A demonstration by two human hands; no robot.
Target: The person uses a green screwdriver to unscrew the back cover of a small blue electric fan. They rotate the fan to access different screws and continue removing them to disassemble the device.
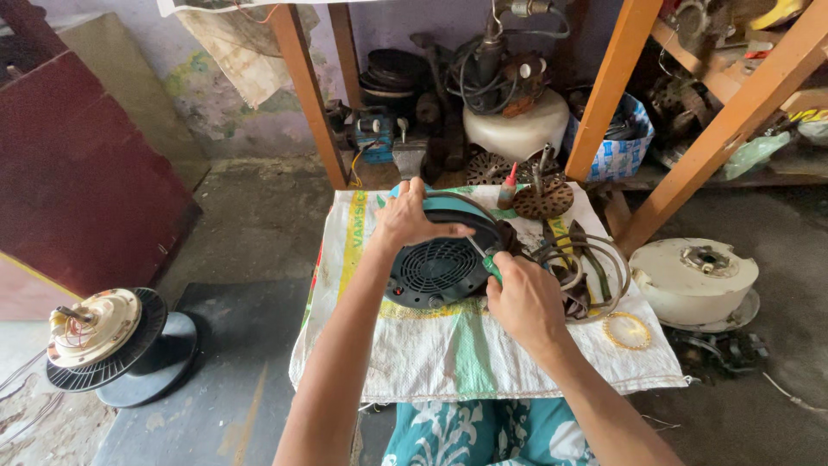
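the round teal and black appliance (pixel 440 259) lies vent-side up on the white woven sack (pixel 431 354), between the 2 hands. the left hand (pixel 407 217) clasps its upper rim; the right hand (pixel 524 298) is closed around a green-handled screwdriver (pixel 485 259), its tip seemingly touching the casing.

White woven sack (pixel 448 354) with green, yellow and red print, spread flat under the work. Blue-and-white printed bag (pixel 625 142) standing upright behind the orange shelf post, upper right.
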